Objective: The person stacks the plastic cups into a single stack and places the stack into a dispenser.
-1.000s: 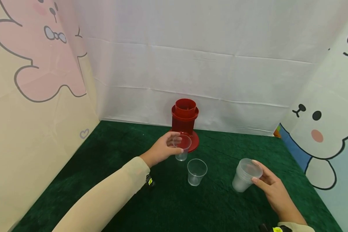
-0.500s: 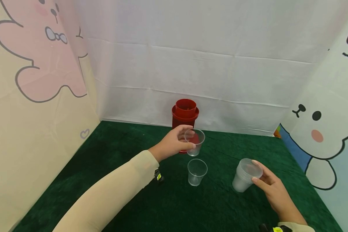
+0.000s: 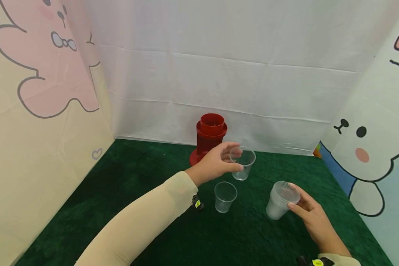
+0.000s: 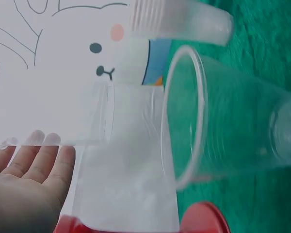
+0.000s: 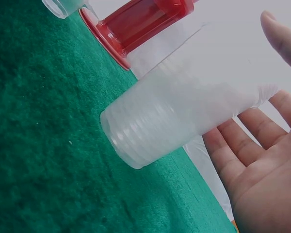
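My left hand (image 3: 216,162) holds a clear plastic cup (image 3: 245,165) by its upper part, thumb on the near side and fingers on the far side, close over the green cloth. A second clear plastic cup (image 3: 224,199) stands upright on the cloth just in front of that hand; it looms large in the left wrist view. On the right, my right hand (image 3: 314,218) holds a stack of nested clear plastic cups (image 5: 160,116) near the rims, the stack tilted slightly. Behind the left hand stands a red cylinder (image 3: 211,138) with a stepped, open top and a round flange base, partly hidden by that hand.
Green velvety cloth (image 3: 133,170) covers the table. A white curtain (image 3: 236,81) hangs along the back edge, and printed cartoon panels flank both sides. A small orange patch (image 3: 317,152) shows in the back right corner.
My left hand has carried its cup to the right, from in front of the red cylinder to past the standing cup. The right hand and its stack have stayed nearly still.
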A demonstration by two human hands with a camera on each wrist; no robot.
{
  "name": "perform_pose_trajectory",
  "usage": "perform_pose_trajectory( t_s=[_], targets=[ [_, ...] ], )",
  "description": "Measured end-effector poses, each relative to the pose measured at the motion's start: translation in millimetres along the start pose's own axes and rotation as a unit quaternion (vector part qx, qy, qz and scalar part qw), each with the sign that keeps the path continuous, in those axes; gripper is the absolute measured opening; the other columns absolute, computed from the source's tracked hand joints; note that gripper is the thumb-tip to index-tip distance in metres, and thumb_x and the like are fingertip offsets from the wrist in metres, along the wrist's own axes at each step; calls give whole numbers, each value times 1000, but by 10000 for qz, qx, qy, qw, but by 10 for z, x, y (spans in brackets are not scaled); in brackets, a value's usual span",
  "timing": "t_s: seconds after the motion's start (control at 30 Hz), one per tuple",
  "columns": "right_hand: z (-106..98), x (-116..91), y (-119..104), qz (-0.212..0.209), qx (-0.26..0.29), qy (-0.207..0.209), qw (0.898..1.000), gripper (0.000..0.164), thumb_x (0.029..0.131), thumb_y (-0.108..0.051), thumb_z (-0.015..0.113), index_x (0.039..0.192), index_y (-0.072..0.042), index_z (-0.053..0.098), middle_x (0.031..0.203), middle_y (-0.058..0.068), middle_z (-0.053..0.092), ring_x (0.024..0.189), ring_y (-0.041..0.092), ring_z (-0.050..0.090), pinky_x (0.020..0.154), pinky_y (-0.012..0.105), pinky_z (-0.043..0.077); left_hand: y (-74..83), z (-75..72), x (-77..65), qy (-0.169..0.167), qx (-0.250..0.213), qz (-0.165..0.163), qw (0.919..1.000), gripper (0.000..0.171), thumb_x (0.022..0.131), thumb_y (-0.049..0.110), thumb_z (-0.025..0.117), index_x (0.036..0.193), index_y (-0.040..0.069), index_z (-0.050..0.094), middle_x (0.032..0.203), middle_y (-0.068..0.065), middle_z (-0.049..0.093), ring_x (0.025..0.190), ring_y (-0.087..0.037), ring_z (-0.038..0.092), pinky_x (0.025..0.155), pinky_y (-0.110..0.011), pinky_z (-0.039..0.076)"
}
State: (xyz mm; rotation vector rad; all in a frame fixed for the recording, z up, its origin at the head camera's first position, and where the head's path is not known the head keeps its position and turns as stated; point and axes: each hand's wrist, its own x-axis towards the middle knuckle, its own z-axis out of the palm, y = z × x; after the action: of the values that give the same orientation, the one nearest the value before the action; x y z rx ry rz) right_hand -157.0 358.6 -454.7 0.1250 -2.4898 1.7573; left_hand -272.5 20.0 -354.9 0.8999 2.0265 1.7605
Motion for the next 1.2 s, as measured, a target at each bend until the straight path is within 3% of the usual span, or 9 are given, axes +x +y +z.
perform_pose_trajectory(
  t_s=[0.53,0.87,1.2],
  targets=[
    [-1,4,-11,24,-156,77,9998,59,108,-15,57,161,-9,33,138,-20,48,116,-6,54,85,12,47,167,390,182,-352,-62,29,9994,68,93,24,79,153,24,46,140,10,59,126,-4,56,101,-25,49],
    [0,7,-7,67,-109,19,9999,60,108,-16,57,162,-11,31,141,-19,47,115,-6,53,85,13,47,345,721,350,-621,85,140,9979,68,93,25,79,153,21,47,140,10,60,123,-4,57,98,-23,50],
    [2,-6,2,-57,-67,10,10000,64,108,-15,56,164,-10,25,137,-27,47,115,-6,54,86,14,48,426,909,420,-703,3,128,9974,67,93,23,79,152,25,48,137,15,60,125,-1,55,99,-22,48]
  ],
)
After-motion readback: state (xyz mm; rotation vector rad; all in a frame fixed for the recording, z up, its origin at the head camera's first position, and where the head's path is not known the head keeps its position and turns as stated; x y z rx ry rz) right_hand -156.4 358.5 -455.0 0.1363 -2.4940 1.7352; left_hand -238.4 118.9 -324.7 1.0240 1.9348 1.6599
